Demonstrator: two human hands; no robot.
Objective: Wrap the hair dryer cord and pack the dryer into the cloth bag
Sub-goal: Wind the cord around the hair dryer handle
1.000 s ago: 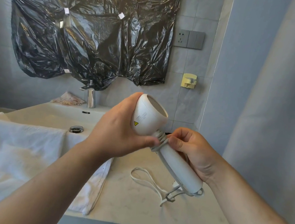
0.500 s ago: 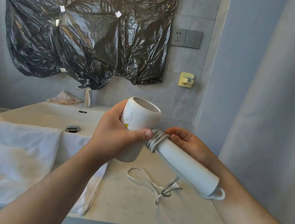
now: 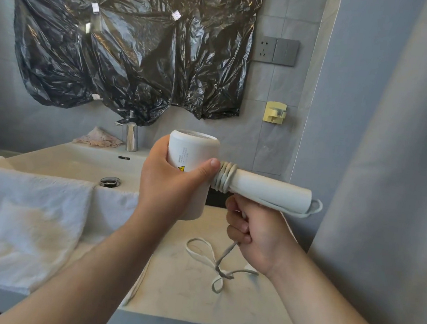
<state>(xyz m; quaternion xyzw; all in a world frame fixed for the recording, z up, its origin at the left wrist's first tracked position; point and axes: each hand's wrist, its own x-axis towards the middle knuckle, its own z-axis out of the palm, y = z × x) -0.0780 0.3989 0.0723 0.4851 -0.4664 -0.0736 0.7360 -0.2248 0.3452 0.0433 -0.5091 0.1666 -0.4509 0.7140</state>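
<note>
My left grip (image 3: 170,183) is curled round the barrel of the hair dryer (image 3: 194,154), thumb across its front. It holds the barrel upright in the air above the desk (image 3: 190,305), about over the middle. The handle (image 3: 270,189) sticks out level to the right, so its long axis runs left to right, parallel to the desk's front edge.

My right grip (image 3: 255,228) is a closed fist round the cord (image 3: 222,258), just beneath the handle and close to where it joins the barrel. That makes it the nearer one to the winding. The wound turns (image 3: 222,176) sit at that joint, touching the left thumb. From my fist the slack drops to the desk and lies in loose loops toward the front edge, right of middle.

The next turn depends on this: the handle lies directly above my right grip, so I judge the cord must go up and over that level axis, beside the last turn.

I count one dryer, one cord, about four packed turns and roughly three slack loops. I cannot make out the plug. There is one towel (image 3: 21,206) over the desk's left side and one tap (image 3: 130,136) at the back edge. I cannot see any cloth bag for certain.
</note>
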